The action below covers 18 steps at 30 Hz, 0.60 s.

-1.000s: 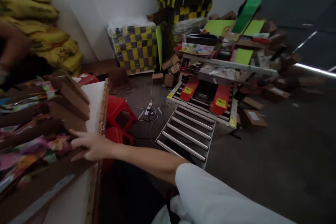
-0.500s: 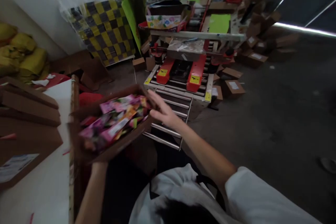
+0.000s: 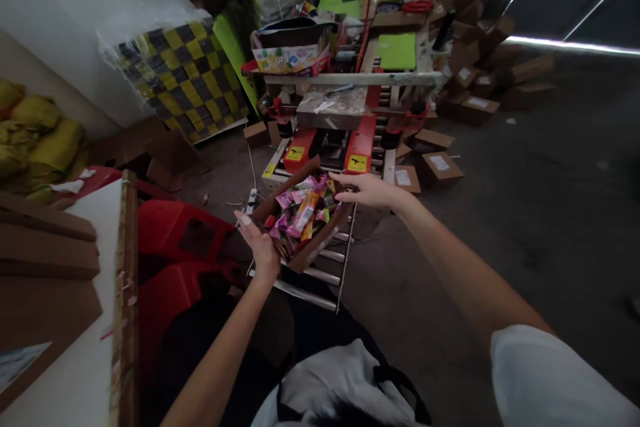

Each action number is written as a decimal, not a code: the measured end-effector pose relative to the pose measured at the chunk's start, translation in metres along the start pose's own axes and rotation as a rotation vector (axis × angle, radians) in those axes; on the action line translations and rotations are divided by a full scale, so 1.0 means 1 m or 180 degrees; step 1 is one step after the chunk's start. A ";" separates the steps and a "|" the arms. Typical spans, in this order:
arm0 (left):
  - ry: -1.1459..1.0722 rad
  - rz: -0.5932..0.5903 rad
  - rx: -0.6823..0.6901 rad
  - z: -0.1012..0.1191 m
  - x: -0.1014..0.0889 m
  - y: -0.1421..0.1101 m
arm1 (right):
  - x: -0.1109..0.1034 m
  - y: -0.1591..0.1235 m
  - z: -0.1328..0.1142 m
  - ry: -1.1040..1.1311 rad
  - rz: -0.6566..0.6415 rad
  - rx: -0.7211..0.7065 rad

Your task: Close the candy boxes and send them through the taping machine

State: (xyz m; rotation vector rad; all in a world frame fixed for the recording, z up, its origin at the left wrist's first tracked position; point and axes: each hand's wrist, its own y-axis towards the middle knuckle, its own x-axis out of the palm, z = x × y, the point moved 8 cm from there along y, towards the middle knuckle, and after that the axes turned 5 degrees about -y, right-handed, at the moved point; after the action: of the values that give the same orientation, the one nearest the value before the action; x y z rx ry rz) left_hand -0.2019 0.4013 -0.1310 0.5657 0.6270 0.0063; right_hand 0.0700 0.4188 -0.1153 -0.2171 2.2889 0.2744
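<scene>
An open brown cardboard box (image 3: 311, 255) full of colourful sachets (image 3: 301, 209) is held out over the steel roller conveyor (image 3: 320, 277). My left hand (image 3: 259, 248) grips the box's near left side. My right hand (image 3: 367, 191) holds its far right edge, fingers curled over the rim. Just beyond the box stands the sealing machine (image 3: 330, 121) with red guide blocks and yellow labels.
A white worktable (image 3: 75, 353) with flat cardboard (image 3: 47, 267) sits at left, red plastic stools (image 3: 175, 240) beside it. Small sealed cartons (image 3: 437, 167) lie on the floor right of the machine. Checkered bundles (image 3: 185, 80) and yellow sacks (image 3: 35, 137) line the wall. Bare grey floor at right.
The box of sachets went from the worktable at left out over the conveyor rollers. Both hands now hold it farther from my body, and my view has swung right toward the machine.
</scene>
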 end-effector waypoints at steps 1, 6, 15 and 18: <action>0.0227 -0.0128 0.0289 0.009 -0.002 0.010 | 0.002 0.003 -0.005 -0.0193 -0.0148 -0.0047; 0.1058 -0.1825 0.1446 0.045 0.047 0.032 | 0.016 0.014 -0.033 -0.0879 -0.0475 -0.0435; 0.0036 -0.2779 0.0314 0.027 0.075 0.044 | 0.029 0.033 -0.040 -0.1973 0.0313 0.0596; -0.0554 -0.2732 -0.0226 0.019 0.070 0.052 | 0.037 0.045 -0.035 -0.1911 0.0844 0.0805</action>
State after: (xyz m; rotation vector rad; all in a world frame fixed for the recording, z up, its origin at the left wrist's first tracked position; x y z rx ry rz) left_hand -0.1258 0.4484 -0.1307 0.1908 0.6552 -0.8156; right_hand 0.0096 0.4500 -0.1142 0.2704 1.7260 0.1532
